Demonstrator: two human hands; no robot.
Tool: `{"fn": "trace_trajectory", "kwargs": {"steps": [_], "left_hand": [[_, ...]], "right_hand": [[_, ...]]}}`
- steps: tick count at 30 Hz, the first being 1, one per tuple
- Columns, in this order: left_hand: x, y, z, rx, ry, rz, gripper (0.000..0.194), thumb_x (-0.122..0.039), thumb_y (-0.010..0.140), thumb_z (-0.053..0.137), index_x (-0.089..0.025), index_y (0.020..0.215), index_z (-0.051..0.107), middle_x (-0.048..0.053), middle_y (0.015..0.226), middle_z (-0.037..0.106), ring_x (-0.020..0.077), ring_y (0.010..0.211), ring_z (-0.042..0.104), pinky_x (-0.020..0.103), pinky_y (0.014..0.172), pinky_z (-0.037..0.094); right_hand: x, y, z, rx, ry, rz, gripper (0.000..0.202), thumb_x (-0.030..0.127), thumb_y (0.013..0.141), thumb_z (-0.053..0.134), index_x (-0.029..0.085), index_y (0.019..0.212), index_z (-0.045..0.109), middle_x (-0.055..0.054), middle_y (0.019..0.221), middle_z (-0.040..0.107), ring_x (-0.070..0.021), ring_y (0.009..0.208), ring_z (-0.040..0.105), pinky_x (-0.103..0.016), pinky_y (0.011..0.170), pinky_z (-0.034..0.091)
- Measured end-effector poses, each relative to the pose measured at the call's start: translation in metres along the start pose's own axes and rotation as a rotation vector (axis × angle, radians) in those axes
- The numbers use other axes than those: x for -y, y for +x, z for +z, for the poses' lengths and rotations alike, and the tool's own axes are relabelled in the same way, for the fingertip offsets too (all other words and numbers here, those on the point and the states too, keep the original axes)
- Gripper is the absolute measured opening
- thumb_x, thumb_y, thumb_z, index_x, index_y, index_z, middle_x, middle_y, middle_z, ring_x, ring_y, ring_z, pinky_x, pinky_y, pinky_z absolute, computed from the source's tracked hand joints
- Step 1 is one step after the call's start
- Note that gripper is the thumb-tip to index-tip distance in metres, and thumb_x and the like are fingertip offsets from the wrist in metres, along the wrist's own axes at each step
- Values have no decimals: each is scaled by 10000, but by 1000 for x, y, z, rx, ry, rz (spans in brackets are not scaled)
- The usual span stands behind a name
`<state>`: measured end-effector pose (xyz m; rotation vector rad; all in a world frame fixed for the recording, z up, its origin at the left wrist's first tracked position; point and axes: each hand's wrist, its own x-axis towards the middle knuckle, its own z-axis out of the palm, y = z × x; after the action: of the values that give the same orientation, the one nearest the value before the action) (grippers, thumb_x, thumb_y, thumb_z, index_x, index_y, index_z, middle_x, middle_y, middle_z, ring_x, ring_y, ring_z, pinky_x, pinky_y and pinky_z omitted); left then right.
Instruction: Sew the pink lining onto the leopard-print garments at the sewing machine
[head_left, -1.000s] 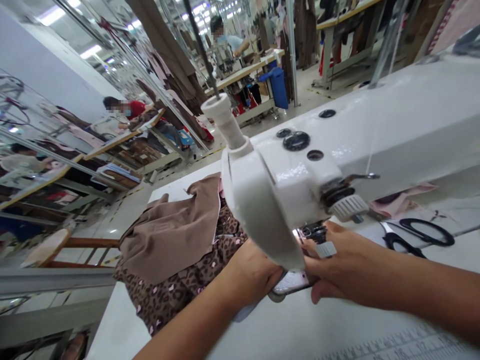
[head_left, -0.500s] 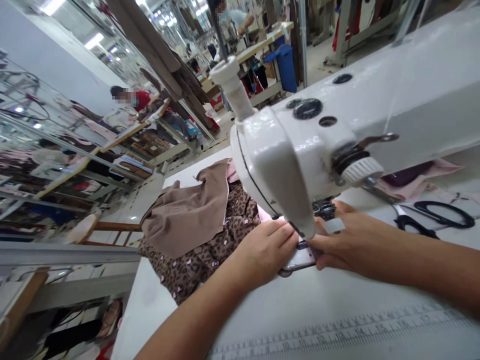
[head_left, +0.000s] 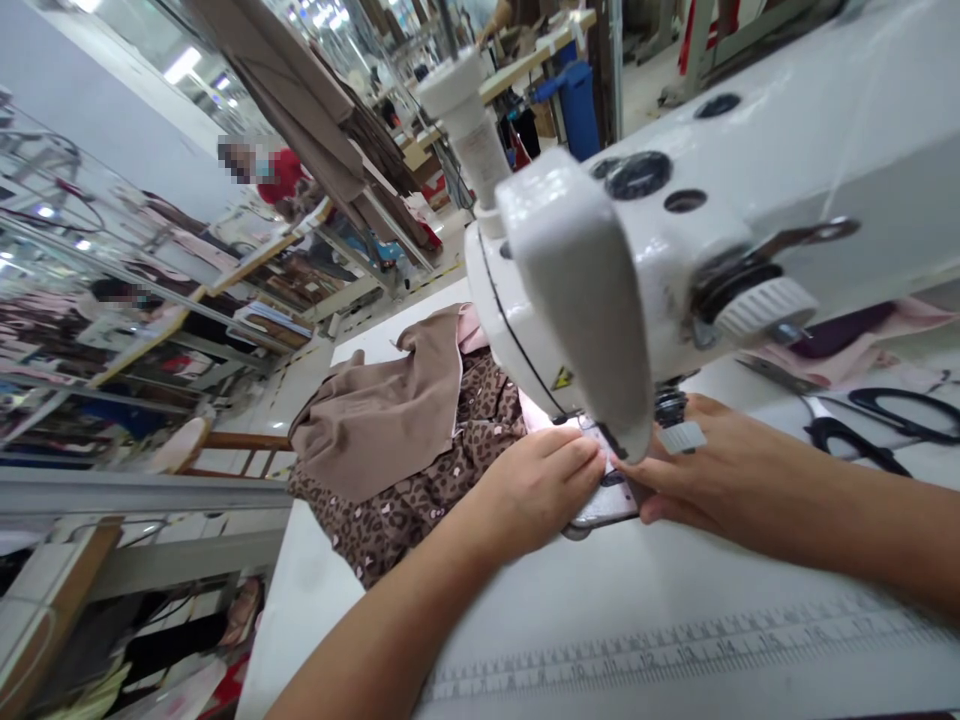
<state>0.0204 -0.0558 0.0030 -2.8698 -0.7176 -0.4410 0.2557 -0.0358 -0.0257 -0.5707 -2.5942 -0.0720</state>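
A white sewing machine [head_left: 577, 270] leans across the view, and both hands are under its head. My left hand [head_left: 540, 490] has its fingers pressed together on pale pink fabric [head_left: 534, 414] beside the metal needle plate [head_left: 611, 508]. On the needle's other side, my right hand [head_left: 724, 460] is bent inward with fingers closed; the machine head hides part of it, and what it grips cannot be made out. Leopard-print fabric [head_left: 405, 525] spreads left of my left hand, with a plain brown piece [head_left: 382, 410] lying over it.
Black-handled scissors [head_left: 829, 435] lie right of my right hand, near purple and pink cloth [head_left: 874, 340]. A ruler scale [head_left: 645, 662] runs along the white table's [head_left: 322, 620] front. Beyond stand a wooden chair [head_left: 225, 440], hanging brown cloth [head_left: 300, 90] and a person in red [head_left: 281, 175].
The view has shifted slightly, so the machine head looks larger and further right. Both hands stay beside the needle. A little more pink fabric shows by my left fingers.
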Motion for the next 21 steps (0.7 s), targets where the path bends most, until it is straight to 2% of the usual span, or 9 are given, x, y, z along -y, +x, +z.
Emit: {"fn": "trace_trajectory", "kwargs": {"steps": [8,15,18,21], "left_hand": [[1,-1,0,6,-38,-11,343,-132,1077,340,-95,961,661,102,924,724,183,823,680,346,799,625],[1,-1,2,-7,-49,-20,372,-145,1079,327,-120,949,674,96,921,733,179,817,682,349,803,634],[2,-1,2,-37,-88,-37,340,-152,1074,365,-121,950,680,95,924,739,179,851,695,322,821,629],[6,-2,3,-55,-116,-29,309,-166,1070,390,-118,983,682,104,952,749,182,869,703,312,834,625]], "right_hand": [[-1,-1,-3,-28,52,18,296,321,1077,452,211,1021,721,-50,957,748,-226,894,608,-351,738,423],[0,1,-1,-19,97,40,140,302,1020,581,230,993,698,-30,935,728,-235,949,610,-356,788,432],[0,2,-1,-27,99,42,130,300,999,622,228,904,674,-27,903,710,-222,926,608,-345,800,430],[-1,3,0,-17,98,53,146,336,990,651,225,905,693,-36,985,724,-213,930,605,-348,835,426]]}}
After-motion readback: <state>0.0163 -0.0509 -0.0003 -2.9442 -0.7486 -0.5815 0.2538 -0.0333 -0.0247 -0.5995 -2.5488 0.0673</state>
